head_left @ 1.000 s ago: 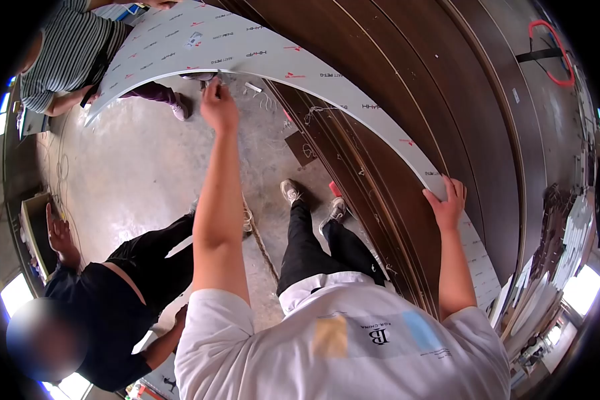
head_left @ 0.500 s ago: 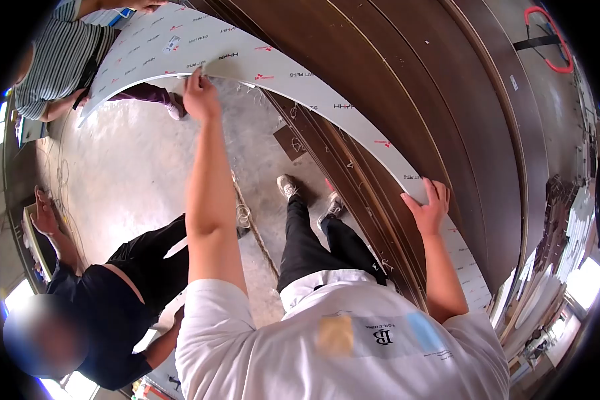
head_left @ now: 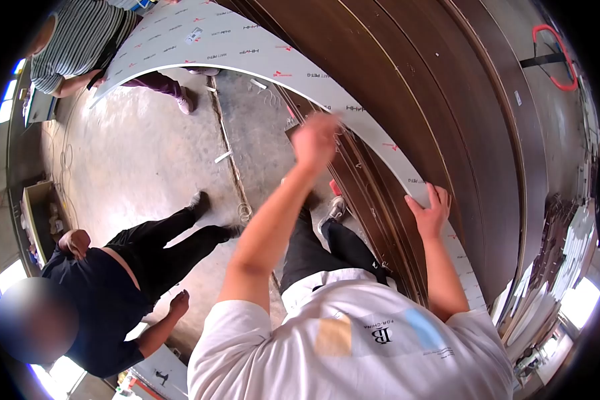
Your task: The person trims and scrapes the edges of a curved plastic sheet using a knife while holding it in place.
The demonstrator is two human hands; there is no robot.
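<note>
A long white printed panel with black and red lettering stretches from the upper left down to the lower right, its near edge looking curved in this lens. It lies over brown boards. My right hand grips the panel's near edge toward the right, its fingertips on the printed face and its thumb at the edge. Close to the edge around its middle is my left hand, smeared by motion. Whether its fingers touch the panel, I cannot make out.
Long brown boards fill the right side. A person in a striped shirt stands by the panel's far end. Another person in dark clothes is at my left. A red-framed tool lies upper right. A groove crosses the concrete floor.
My left hand has left the panel's edge farther out and swung right, toward my right hand, which stays on the edge. The person in dark clothes has lowered an arm.
</note>
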